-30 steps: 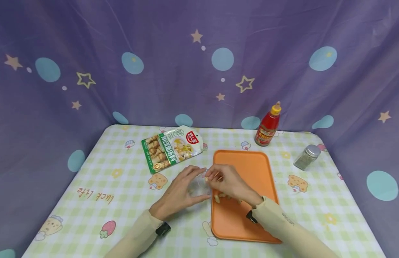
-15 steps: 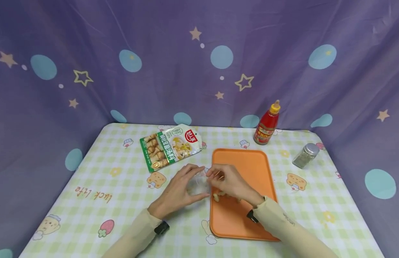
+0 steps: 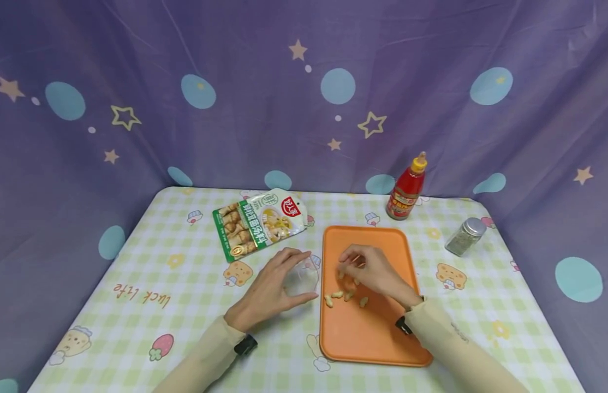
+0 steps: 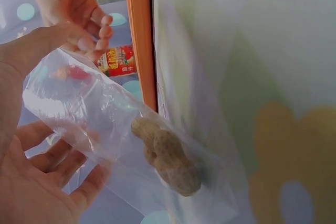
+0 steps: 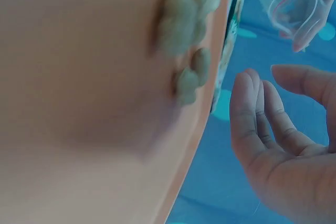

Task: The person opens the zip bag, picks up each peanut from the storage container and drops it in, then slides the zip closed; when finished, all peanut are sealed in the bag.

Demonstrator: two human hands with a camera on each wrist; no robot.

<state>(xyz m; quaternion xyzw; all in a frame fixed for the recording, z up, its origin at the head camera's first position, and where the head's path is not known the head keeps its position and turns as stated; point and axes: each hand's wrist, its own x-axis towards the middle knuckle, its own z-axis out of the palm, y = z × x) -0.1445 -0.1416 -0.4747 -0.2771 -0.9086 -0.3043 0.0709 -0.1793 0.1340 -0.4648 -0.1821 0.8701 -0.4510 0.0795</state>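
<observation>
My left hand (image 3: 268, 288) holds a clear zip bag (image 4: 113, 103) beside the tray's left edge, with thumb and fingers spread along its mouth. Inside the bag lie peanuts (image 4: 176, 161) in their shells, seen through the plastic in the left wrist view. Over the orange tray (image 3: 368, 341) hovers my right hand (image 3: 375, 271), fingers gently bent and thumb apart from them. Nothing shows between those fingers in the right wrist view (image 5: 278, 129). Several unshelled peanuts (image 3: 364, 301) lie scattered on the tray beneath and in front of the right hand.
Behind the left hand lies a green and white mushroom soup seasoning packet (image 3: 260, 222). A red sauce bottle (image 3: 406, 192) with a yellow cap stands beyond the tray. A glass spice jar (image 3: 466, 237) lies tilted at the right. A purple curtain (image 3: 245, 109) hangs behind the checked table.
My right hand has moved from the bag's mouth to the right, over the tray, uncovering more of the peanuts there. The left hand has stayed nearly still with the bag.
</observation>
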